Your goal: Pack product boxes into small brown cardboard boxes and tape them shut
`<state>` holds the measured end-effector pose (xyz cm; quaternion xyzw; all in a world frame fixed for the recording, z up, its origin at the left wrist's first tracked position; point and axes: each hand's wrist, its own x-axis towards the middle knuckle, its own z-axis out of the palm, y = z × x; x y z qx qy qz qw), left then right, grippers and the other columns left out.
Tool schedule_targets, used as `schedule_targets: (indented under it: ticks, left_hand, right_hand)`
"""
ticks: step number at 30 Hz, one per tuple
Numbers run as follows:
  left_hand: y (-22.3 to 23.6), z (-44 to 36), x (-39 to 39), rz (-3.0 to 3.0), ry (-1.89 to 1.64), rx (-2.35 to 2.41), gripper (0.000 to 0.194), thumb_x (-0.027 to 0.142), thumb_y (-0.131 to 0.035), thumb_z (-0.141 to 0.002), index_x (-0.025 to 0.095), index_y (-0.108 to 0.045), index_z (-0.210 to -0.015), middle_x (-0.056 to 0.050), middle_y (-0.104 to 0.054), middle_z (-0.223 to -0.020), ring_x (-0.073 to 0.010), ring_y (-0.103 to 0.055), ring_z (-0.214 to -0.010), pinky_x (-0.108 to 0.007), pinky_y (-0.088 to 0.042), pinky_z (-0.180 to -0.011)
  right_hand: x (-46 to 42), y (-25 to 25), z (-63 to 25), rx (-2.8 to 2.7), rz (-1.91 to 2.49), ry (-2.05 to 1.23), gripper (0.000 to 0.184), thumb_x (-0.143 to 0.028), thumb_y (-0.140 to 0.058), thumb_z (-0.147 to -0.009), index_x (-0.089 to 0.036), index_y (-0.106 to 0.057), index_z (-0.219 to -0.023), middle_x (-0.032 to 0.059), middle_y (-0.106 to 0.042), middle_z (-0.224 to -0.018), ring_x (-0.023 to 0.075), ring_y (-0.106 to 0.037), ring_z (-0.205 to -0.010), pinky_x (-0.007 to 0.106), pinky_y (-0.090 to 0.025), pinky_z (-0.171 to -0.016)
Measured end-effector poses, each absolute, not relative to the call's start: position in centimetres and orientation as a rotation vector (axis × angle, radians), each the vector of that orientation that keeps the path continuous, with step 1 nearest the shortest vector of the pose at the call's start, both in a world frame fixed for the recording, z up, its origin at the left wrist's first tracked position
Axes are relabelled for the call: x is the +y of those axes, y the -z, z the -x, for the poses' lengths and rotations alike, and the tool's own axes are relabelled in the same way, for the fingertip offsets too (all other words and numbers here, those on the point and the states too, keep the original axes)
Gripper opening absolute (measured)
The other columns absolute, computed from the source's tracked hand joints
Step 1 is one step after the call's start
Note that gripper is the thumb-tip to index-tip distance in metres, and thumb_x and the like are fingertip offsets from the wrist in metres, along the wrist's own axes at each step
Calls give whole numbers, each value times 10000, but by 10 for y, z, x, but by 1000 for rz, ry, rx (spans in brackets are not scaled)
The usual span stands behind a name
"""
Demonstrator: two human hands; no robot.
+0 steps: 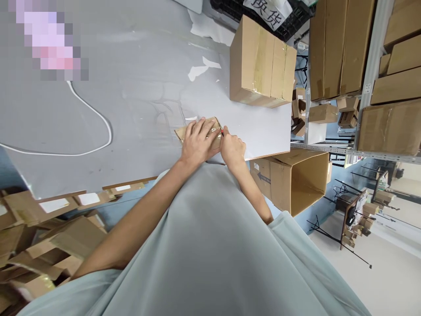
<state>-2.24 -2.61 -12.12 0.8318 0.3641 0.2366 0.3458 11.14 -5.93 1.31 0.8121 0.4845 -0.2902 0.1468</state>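
A small, flat cardboard box (179, 133) with shiny clear tape lies on the grey table, close to my body. My left hand (197, 140) presses over it from above, fingers spread across its top and partly hiding it. At the box's right edge, my right hand (233, 148) is closed round a small tool with a red part (222, 131). Most of that tool is hidden in the fist, so I cannot make out its full shape. Both hands are close together, just beyond the front of my grey-green shirt.
On the grey table (131, 87), a taped carton (258, 66) stands at the far right, near torn white paper (197, 72) and a black crate (296, 17). A white cable (105, 120) curves at left. An open carton (286, 175) stands beyond the right edge. Shelves hold cartons.
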Motion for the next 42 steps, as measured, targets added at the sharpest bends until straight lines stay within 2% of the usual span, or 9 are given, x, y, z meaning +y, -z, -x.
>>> schedule_targets:
  ticks: [7,13,20,23,25,31,37,39,42]
  left_hand:
    - [124,21,-27,-2186,-626,975,524,537,-762,-1040,268,-763,-1489,-175,-639,-1758,-497,-478,-1720,-784,-272,-1419]
    - [123,24,-24,-2212,-587,968,575,545,-816,-1003,301,-738,-1518,-157,-630,-1774,-483,-463,-1733,-761,-259,-1427]
    - [114,34,-19,-2189,-505,973,709,701,-800,-995,310,-683,-1575,-163,-548,-1839,-469,-412,-1770,-732,-215,-1459]
    - [108,41,-21,-2173,-498,1006,931,825,-835,-921,276,-632,-1646,-210,-490,-1868,-490,-426,-1758,-715,-219,-1472]
    - [107,51,-23,-2157,-487,1056,1033,870,-838,-889,246,-608,-1679,-240,-488,-1861,-502,-435,-1749,-708,-227,-1475]
    - [121,124,-36,-2122,-432,1293,1098,938,-747,-880,210,-615,-1691,-288,-524,-1814,-535,-399,-1763,-723,-256,-1451]
    - [122,195,-60,-2082,-434,1524,940,872,-600,-988,206,-648,-1650,-303,-500,-1826,-509,-377,-1778,-716,-304,-1422]
    - [114,202,-71,-2056,-442,1599,837,779,-623,-1015,206,-670,-1623,-297,-515,-1809,-499,-453,-1729,-698,-368,-1395]
    - [100,201,-88,-1893,-482,1750,680,625,-660,-1035,211,-700,-1573,-264,-623,-1679,-422,-685,-1487,-590,-567,-1251]
  right_hand:
    - [-63,-26,-111,1341,-2296,826,418,-263,-399,-1250,-185,-598,-1610,239,-825,-1432,319,-831,-1317,449,-649,-1110]
    - [-79,-22,-110,1268,-2287,833,448,-188,-411,-1231,-171,-582,-1644,237,-841,-1385,298,-844,-1294,414,-650,-1092]
    - [-95,-36,-140,1381,-2409,919,544,-397,-401,-1274,-306,-504,-1800,151,-862,-1384,342,-840,-1251,463,-628,-1095]
    - [-95,3,-172,1351,-2599,858,590,-443,-333,-1279,-295,-456,-1837,160,-845,-1425,360,-831,-1262,467,-608,-1101]
    - [-91,47,-195,1270,-2661,841,597,-367,-332,-1265,-219,-461,-1829,203,-824,-1453,355,-814,-1301,459,-592,-1119]
    - [-85,150,-235,1085,-2640,945,620,-235,-449,-1186,-121,-502,-1793,279,-725,-1504,331,-775,-1264,426,-572,-1084]
    - [-81,161,-217,1345,-2754,844,598,-212,-529,-1168,-26,-538,-1736,360,-599,-1647,356,-573,-1548,436,-480,-1226]
    - [-71,159,-193,1535,-2715,1063,542,-263,-511,-1196,-33,-612,-1677,314,-692,-1580,304,-641,-1478,385,-492,-1218]
    - [-56,156,-149,1699,-2531,1580,494,-347,-434,-1225,-112,-765,-1508,162,-846,-1380,233,-756,-1278,312,-572,-1123]
